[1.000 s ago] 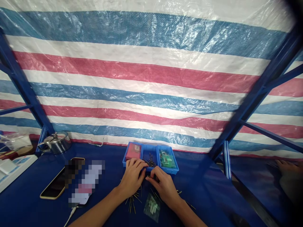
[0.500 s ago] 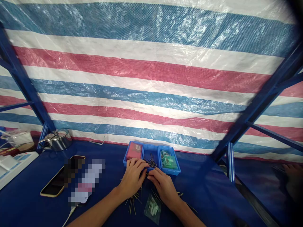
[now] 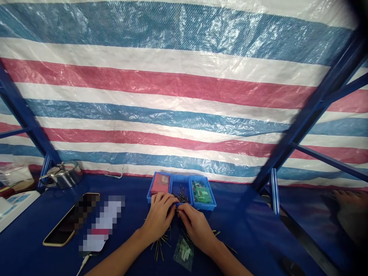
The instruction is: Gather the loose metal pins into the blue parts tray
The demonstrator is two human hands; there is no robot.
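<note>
My left hand (image 3: 160, 217) and my right hand (image 3: 196, 225) meet at the front edge of a blue bin (image 3: 178, 179) that holds dark, thin rods resembling drill bits (image 3: 182, 194). Both are closed, fingertips nearly touching around something small and dark that I cannot make out. Below the left hand, more thin rods (image 3: 158, 247) lie fanned out on the blue table. A clear plastic bag (image 3: 184, 253) of small pale pieces rests between my forearms. Other rods (image 3: 230, 248) stick out beyond my right wrist.
Flanking the middle bin are a left bin with a red packet (image 3: 160, 183) and a right bin with green packets (image 3: 202, 193). To the left lie a phone (image 3: 67, 226), a blurred-out phone-like device on a cable (image 3: 83, 264), a lidded steel pot (image 3: 66, 175) and a white power strip (image 3: 21, 205).
The view has shifted slightly, so most things sit a little further left. My hands stay together at the bin's front edge, with only small finger movements.
</note>
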